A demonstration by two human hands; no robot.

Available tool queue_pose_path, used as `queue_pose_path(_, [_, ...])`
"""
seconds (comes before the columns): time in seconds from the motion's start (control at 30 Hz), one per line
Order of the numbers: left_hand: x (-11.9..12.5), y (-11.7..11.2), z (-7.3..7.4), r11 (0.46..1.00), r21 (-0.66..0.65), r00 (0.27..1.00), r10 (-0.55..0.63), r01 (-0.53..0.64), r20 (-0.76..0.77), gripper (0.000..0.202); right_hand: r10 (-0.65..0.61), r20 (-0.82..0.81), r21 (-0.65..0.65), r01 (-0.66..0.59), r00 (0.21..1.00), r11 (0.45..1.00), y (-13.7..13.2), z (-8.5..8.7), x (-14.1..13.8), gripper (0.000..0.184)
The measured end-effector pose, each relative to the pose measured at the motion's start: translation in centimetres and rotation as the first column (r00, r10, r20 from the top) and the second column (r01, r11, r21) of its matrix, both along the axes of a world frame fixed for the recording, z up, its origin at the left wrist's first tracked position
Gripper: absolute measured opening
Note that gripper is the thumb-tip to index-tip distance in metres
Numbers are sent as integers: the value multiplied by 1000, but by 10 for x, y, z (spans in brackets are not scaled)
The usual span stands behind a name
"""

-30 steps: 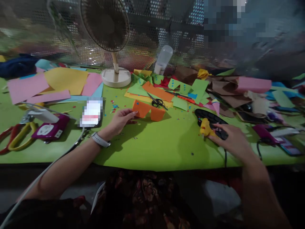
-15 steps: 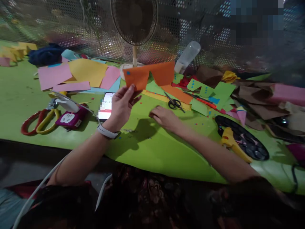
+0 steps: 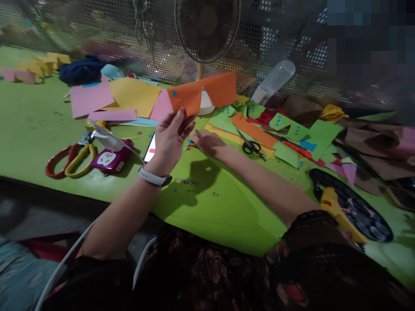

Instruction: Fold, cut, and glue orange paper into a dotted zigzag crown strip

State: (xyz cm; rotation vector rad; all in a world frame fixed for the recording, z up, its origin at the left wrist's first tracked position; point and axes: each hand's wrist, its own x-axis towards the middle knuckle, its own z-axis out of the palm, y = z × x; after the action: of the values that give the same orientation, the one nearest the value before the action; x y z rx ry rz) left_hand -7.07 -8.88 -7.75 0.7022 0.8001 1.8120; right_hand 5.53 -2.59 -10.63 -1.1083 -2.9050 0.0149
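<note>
My left hand (image 3: 170, 140) is raised above the green table (image 3: 32, 125) and pinches the lower left corner of an orange cut paper banner (image 3: 202, 93) with small blue dots. The banner hangs upright in front of a fan base. My right hand (image 3: 207, 142) rests low on the table just right of the left hand, fingers curled down onto small bits of confetti; what its fingertips hold I cannot make out. A phone (image 3: 150, 150) lies partly hidden behind my left hand.
Red and yellow scissors (image 3: 66, 160), a magenta punch (image 3: 108, 160) and a white cable lie at left. Pink and yellow sheets (image 3: 129, 93) sit behind. Black scissors (image 3: 253, 147), green and orange scraps, a yellow glue gun (image 3: 339, 211) on a black tray (image 3: 366, 216) lie at right. A fan (image 3: 207, 26) stands at the back.
My left hand has lifted the orange banner off the table. My right hand left the glue gun and moved left across the table to beside the left hand. The view swung left.
</note>
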Motion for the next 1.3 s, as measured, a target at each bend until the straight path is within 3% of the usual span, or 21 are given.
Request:
queue_pose_path(0.23, [-1, 2, -4, 1000, -5, 999, 7, -8, -32, 10, 20, 41, 65, -23, 999, 998, 7, -11, -5, 34])
queue_pose_path(0.67, [0, 3, -7, 1000, -6, 999, 4, -5, -47, 14, 18, 116, 110, -31, 993, 993, 2, -5, -5, 43])
queue_pose_path(1.0, [2, 2, -7, 999, -33, 997, -5, 3, -83, 16, 53, 121, 127, -69, 991, 989, 7, -15, -4, 42])
queue_pose_path(1.3, [2, 4, -10, 1000, 19, 1000, -23, 23, -19, 15, -118, -93, -35, 115, 989, 993, 4, -10, 11, 26])
